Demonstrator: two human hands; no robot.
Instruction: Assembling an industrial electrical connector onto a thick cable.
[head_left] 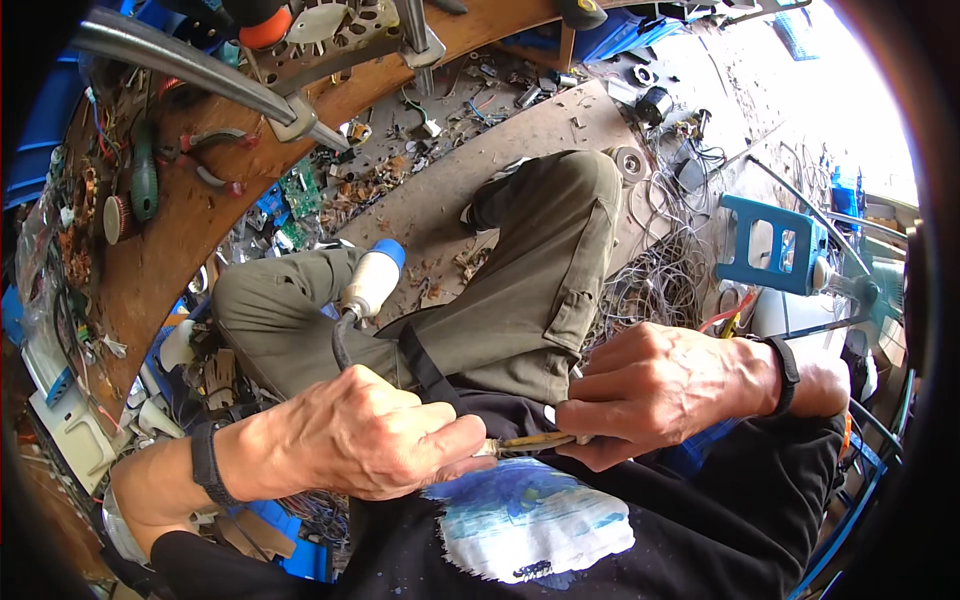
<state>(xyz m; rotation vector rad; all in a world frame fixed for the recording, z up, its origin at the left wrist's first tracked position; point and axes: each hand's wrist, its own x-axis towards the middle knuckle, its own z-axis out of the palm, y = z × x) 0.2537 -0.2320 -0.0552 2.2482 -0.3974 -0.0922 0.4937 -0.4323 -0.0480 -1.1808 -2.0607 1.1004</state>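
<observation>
- Fingers [462, 437] of the left hand [375, 440] are pinched together around the pale end of a thin brown cable piece [535, 441].
- The right hand [650, 395] is curled, its thumb and fingers closed on the other end of that piece, so the short brown length runs between the two hands, low over the person's lap, just above the white and blue print [535, 525] on the black top [700, 520].
- A dark cable [341, 342] rises from behind the left hand to a cream connector [373, 285] with a blue end, lying by the olive trousers [540, 290]; whether this cable joins the brown piece is hidden by the hand.
- Each wrist bears a black band, one on the left [209, 465] and one on the right [785, 375].
- On the wooden bench [195, 255] at upper left lie a green-handled tool [144, 172] and red-handled pliers [215, 140], near a metal clamp bar [205, 72].
- A heap of tangled wires [660, 270] lies beyond the right hand, beside a blue plastic frame [741, 240].
- Green circuit boards [300, 195] and small scraps litter the floor beside the bench.
</observation>
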